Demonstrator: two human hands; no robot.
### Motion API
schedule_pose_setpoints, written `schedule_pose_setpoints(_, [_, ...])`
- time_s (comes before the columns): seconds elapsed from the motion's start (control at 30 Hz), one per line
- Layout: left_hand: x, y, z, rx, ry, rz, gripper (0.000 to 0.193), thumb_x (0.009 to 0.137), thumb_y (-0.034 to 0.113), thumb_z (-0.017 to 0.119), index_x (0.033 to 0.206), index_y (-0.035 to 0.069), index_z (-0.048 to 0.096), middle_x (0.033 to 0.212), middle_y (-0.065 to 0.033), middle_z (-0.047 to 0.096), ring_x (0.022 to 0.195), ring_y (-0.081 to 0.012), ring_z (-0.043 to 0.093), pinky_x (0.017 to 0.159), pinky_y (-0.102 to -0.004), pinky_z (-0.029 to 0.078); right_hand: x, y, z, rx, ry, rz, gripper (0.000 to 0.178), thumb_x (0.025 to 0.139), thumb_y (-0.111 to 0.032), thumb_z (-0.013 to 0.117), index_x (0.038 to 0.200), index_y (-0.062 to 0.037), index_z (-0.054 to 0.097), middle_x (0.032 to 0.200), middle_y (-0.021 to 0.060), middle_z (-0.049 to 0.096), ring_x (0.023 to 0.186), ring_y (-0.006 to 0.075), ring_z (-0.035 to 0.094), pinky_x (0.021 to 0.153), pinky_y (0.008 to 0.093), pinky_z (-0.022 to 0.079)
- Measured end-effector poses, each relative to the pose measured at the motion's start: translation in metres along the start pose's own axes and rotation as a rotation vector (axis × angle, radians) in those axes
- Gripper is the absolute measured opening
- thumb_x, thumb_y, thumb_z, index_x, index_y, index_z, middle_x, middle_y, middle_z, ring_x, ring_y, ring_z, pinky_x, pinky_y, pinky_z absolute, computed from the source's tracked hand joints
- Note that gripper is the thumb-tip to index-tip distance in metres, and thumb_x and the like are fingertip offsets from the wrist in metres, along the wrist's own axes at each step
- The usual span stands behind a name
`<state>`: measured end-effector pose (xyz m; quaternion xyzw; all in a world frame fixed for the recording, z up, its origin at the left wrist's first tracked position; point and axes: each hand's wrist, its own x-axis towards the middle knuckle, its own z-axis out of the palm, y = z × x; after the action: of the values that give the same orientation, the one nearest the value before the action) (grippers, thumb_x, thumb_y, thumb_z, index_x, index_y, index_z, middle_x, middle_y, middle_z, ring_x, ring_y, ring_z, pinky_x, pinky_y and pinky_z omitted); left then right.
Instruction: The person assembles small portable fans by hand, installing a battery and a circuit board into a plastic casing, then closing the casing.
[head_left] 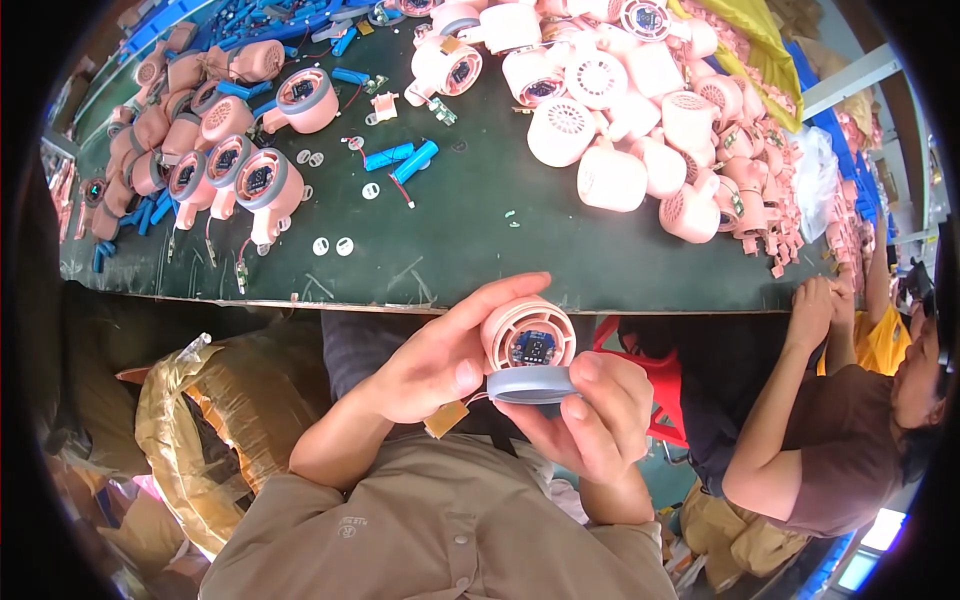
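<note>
Above my lap, just off the table's near edge, my left hand (435,355) is closed round a round pink handheld-fan housing (500,325). Inside its open end a ribbed ring surrounds a small blue circuit board (535,347) with a dark display. My right hand (600,410) pinches a grey ring-shaped cover (530,385) between thumb and fingers, right below the housing's open end. Whether the cover touches the housing I cannot tell. A tan square piece (446,418) on thin wires hangs under my left hand.
Beyond my hands, the green table (480,235) carries a pile of pink fan housings (610,110) and several grey-rimmed fan heads (262,182) at left. Blue cylindrical batteries (400,158) lie between them. A co-worker (830,430) sits at right by a red stool (668,390); a brown wrapped sack (200,430) stands at left.
</note>
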<state>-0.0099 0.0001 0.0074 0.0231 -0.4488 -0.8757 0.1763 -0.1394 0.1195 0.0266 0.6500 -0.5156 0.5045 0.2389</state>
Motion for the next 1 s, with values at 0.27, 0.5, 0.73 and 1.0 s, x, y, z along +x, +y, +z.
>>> schedule_pose_setpoints(0.27, [-0.002,0.001,0.001,0.016,0.014,-0.01,0.112,0.087,0.067,0.062,0.152,-0.012,0.016,0.138,-0.0245,0.051,0.132,-0.0329,0.052,0.11,-0.0442,0.04,-0.001,-0.003,0.0,-0.045,-0.019,0.041,0.059,0.065,-0.014,0.093,0.115,-0.0068,0.062,0.116,0.0134,0.065,0.087,0.0263,0.065,0.065,0.0339,0.057])
schedule_pose_setpoints(0.5, [-0.002,0.0,0.0,0.042,0.018,0.003,0.111,0.087,0.067,0.062,0.152,-0.012,0.017,0.137,-0.0236,0.052,0.131,-0.0318,0.053,0.111,-0.0438,0.039,-0.003,-0.004,0.001,-0.053,-0.018,0.066,0.059,0.065,-0.014,0.094,0.115,-0.0059,0.063,0.119,0.0146,0.063,0.088,0.0267,0.064,0.065,0.0344,0.056])
schedule_pose_setpoints(0.73, [-0.006,0.004,0.006,0.095,0.027,0.061,0.075,0.089,0.022,0.071,0.148,-0.004,0.031,0.149,-0.022,0.037,0.134,-0.0271,0.046,0.11,-0.0394,0.039,-0.002,0.001,0.0,-0.006,-0.091,0.166,0.063,0.067,-0.024,0.093,0.119,-0.0036,0.064,0.115,0.0133,0.068,0.092,0.0296,0.065,0.073,0.0383,0.054])
schedule_pose_setpoints(1.0, [-0.003,0.009,0.02,0.995,-0.075,0.64,0.055,0.074,-0.004,0.075,0.126,0.007,0.06,0.129,-0.0185,0.052,0.112,-0.0375,0.06,0.089,-0.0444,0.054,0.012,0.01,0.005,0.765,-0.221,0.817,0.091,0.097,-0.072,0.028,0.119,0.0106,0.06,0.116,0.0264,0.063,0.109,0.0343,0.062,0.092,0.0419,0.049])
